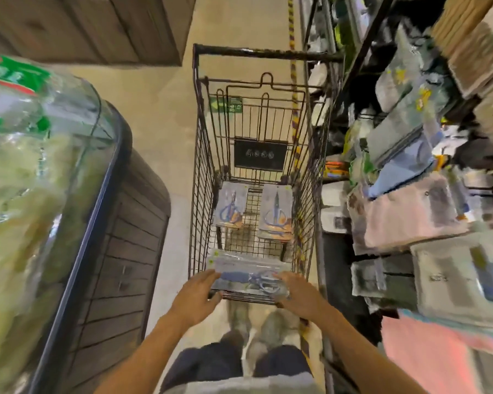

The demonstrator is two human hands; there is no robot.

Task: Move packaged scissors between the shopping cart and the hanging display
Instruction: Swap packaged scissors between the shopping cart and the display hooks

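A dark wire shopping cart (202, 155) stands in front of me in the aisle. A stack of packaged blue-handled scissors (246, 270) lies across its near end. My left hand (195, 295) grips the stack's left edge and my right hand (296, 294) grips its right edge. Two more scissor packs lie flat on the cart floor, one at the left (230, 206) and one at the right (276, 213). The hanging display (404, 172) of packaged goods fills the right side.
A glass-fronted produce case (54, 194) with a dark wood-panelled base runs along the left. A wooden fixture (111, 27) stands at the upper left. A yellow-and-black rope (292, 52) runs along the floor beside the cart. My shoes (256, 317) are just behind the cart.
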